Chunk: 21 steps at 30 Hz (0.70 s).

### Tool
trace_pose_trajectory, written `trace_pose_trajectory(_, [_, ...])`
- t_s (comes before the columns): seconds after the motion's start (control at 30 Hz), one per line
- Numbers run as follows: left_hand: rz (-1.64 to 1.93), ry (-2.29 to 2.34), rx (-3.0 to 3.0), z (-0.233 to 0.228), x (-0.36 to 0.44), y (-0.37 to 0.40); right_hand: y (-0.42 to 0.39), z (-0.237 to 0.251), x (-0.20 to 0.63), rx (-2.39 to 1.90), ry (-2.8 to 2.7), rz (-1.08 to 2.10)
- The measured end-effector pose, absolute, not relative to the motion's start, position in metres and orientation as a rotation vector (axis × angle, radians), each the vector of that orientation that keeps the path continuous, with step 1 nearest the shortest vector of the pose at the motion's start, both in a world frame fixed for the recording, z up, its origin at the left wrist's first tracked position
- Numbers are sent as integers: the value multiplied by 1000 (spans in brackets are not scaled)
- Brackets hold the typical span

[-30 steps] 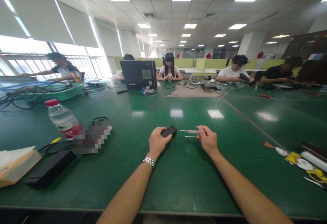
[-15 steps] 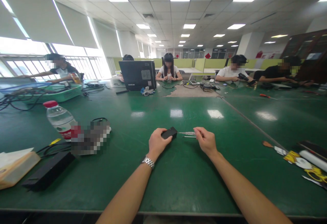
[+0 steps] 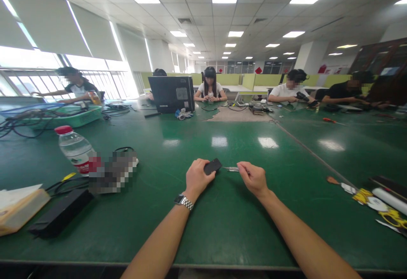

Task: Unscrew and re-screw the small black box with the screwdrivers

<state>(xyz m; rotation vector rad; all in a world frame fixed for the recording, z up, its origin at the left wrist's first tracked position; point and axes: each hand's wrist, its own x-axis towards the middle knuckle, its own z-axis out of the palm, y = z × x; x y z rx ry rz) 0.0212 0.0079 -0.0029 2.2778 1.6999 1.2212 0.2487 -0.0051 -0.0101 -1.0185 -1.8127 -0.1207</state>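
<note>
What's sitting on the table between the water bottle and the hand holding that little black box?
In the head view, a blurred-out object lies between the water bottle and the left hand gripping the small black box; beyond it, bare green table.

I saw a glossy dark green table (image 3: 222,219) streaked with white reflections. My left hand (image 3: 196,178) gripped a small black box (image 3: 212,166), and a silver metal watch (image 3: 183,201) banded that wrist. My right hand (image 3: 253,179) held a screwdriver (image 3: 232,169) whose shaft looked clear and silvery. To the left stood a clear water bottle (image 3: 75,148) with a red cap and a red-and-white label, and near it lay a long black adapter (image 3: 57,216). Farther back sat a pale green basket (image 3: 74,115) full of black cables and a black laptop (image 3: 171,93). At the right edge lay yellow and white parts (image 3: 373,200) and a brown-handled tool (image 3: 337,182).
</note>
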Motion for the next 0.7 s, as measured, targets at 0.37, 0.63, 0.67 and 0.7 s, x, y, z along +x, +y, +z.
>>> trace_pose_trajectory(0.37, [1282,1677,2005,-18,6,25,3,-13,253,-1408,-2082,243])
trace_pose_trajectory(0.63, [1238,1454,2088,-16,9,22,0,-11,248,-1496,-2216,304])
trace_pose_trajectory(0.67, [1227,1432,2101,-16,10,22,0,-10,247,-1508,-2212,299])
trace_pose_trajectory(0.7, [1215,1412,2113,-16,11,21,-1,-9,245,-1516,-2208,292])
